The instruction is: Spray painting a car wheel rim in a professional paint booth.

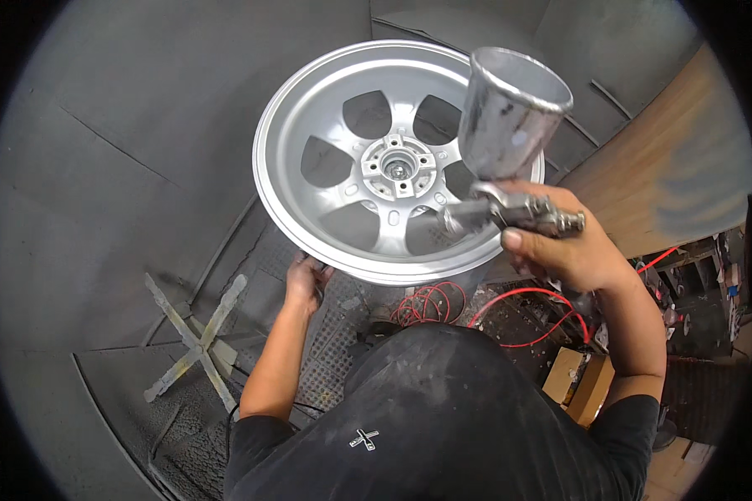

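A silver alloy wheel point(395, 219) with wide spokes faces up in front of me, its centre hub and bolt holes showing. My right hand point(560, 242) is wrapped round a metal spray gun point(518, 213), whose upright cup point(510, 125) covers the wheel's right side. The gun's nozzle points left, over the wheel. Below the lower left edge of the rim is my left hand point(306, 282), its fingers curled and partly hidden by the rim. What those fingers hold cannot be made out, nor can what supports the wheel.
A red air hose point(530, 292) hangs below my right hand and loops near the floor. At the lower left is a coated cross-shaped stand point(199, 344). Grey sheeting point(142, 150) lines the walls, with a brown panel point(660, 159) at right. A cardboard box point(589, 384) and clutter lie lower right.
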Demonstrator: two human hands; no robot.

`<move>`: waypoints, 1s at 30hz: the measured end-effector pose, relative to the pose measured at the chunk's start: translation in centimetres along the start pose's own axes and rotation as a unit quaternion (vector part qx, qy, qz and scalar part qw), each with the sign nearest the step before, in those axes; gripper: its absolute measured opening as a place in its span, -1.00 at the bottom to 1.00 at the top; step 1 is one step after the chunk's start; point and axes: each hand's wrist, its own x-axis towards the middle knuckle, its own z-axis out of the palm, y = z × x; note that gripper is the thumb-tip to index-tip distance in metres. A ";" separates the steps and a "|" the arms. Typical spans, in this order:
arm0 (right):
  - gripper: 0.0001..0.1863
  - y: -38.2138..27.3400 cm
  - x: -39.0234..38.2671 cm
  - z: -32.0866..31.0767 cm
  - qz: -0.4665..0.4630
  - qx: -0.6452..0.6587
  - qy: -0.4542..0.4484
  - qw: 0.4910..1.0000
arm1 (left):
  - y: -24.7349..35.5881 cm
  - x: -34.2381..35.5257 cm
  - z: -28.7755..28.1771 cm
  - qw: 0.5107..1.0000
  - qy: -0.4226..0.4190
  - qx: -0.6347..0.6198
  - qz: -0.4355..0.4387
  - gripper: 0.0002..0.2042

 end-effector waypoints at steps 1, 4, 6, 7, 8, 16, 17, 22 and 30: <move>-0.47 0.1 0.8 -0.1 -0.002 -0.002 -0.001 1.000 | 0.5 -0.1 0.4 1.000 -0.001 0.000 0.005 -0.44; -0.56 -0.5 3.3 -1.0 -0.149 -0.104 0.067 0.981 | -1.5 -2.7 2.8 0.991 -0.013 0.087 -0.100 -0.41; -0.59 -1.2 4.3 -2.1 -0.147 -0.096 0.104 0.979 | -4.3 -4.8 4.0 0.990 -0.049 0.058 -0.118 -0.44; -0.60 -1.3 4.7 -2.6 -0.172 -0.105 0.132 0.970 | -4.9 -5.8 4.6 0.990 -0.050 0.056 -0.117 -0.44; -0.61 -1.0 5.0 -3.6 -0.188 -0.132 0.161 0.960 | -5.2 -7.3 5.8 0.987 -0.093 0.065 -0.116 -0.52; -0.64 -0.8 0.9 -6.8 -0.068 -0.233 0.204 0.948 | -1.3 -3.0 1.4 0.993 -0.075 0.090 -0.027 -0.61; -0.63 -0.9 0.1 -6.4 -0.022 -0.234 0.194 0.952 | 0.0 -2.6 1.2 0.996 -0.053 0.068 0.006 -0.63; -0.58 0.4 -3.1 -4.9 0.047 -0.133 0.107 0.984 | 0.0 -3.1 3.3 0.997 -0.035 0.046 -0.051 -0.67; -0.51 1.1 -0.8 -1.0 -0.044 -0.011 0.018 0.999 | -7.5 -7.3 7.9 0.969 -0.175 0.123 -0.121 -0.60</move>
